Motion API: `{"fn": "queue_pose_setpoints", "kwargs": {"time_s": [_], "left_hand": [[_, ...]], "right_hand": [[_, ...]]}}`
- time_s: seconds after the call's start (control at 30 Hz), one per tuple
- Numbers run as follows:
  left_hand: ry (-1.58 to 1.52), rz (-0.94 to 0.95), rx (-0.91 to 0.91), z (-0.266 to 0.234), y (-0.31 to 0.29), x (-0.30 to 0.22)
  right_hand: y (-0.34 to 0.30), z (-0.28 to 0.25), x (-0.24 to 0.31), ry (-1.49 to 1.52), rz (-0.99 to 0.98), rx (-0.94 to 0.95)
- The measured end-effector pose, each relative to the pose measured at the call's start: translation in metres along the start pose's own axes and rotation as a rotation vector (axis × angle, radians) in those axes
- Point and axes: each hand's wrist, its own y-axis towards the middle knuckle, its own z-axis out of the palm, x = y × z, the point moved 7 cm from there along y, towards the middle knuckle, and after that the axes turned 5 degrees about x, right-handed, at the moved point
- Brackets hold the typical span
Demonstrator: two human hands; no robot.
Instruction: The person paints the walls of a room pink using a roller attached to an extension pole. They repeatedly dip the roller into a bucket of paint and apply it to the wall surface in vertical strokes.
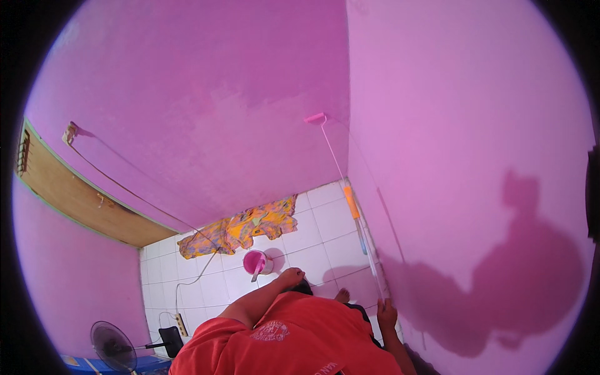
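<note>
My right hand (386, 312) is closed around the lower end of a long-handled paint roller (351, 200). The pole slants up and away along the right wall, past an orange grip. Its pink roller head (315, 117) is at the far wall, close to the corner. My left hand (292, 276) is bent in front of my body with its fingers curled, and what it holds, if anything, is hidden. Beyond it on the floor stands a small white bucket (267, 265) with pink paint inside, and a pink-stained tool with a pale handle leans across its rim.
A crumpled orange patterned cloth (262, 224) lies along the foot of the far wall. A cord (134, 184) runs from a wall socket (70, 133) to a power strip (181, 324) on the white tiles. A fan (114, 345) stands at the lower left, below a wooden door (87, 197).
</note>
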Motion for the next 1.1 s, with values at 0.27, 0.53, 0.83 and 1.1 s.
{"fn": "queue_pose_setpoints", "kwargs": {"time_s": [0.27,0.53,0.83,1.1], "left_hand": [[-0.039,-0.065,0.082,0.001,-0.007,-0.001],[0.018,0.022,0.014,0.024,-0.007,0.028],[0.137,0.095,0.11,0.027,-0.017,0.056],[0.095,0.161,0.029,0.02,-0.009,0.131]], "right_hand": [[-0.011,-0.008,-0.002,0.093,0.052,0.02],[-0.013,-0.025,0.034,0.248,-0.054,-0.03],[-0.031,0.013,0.045,0.105,0.008,-0.019],[-0.067,0.023,0.063,0.109,0.092,-0.048]]}}
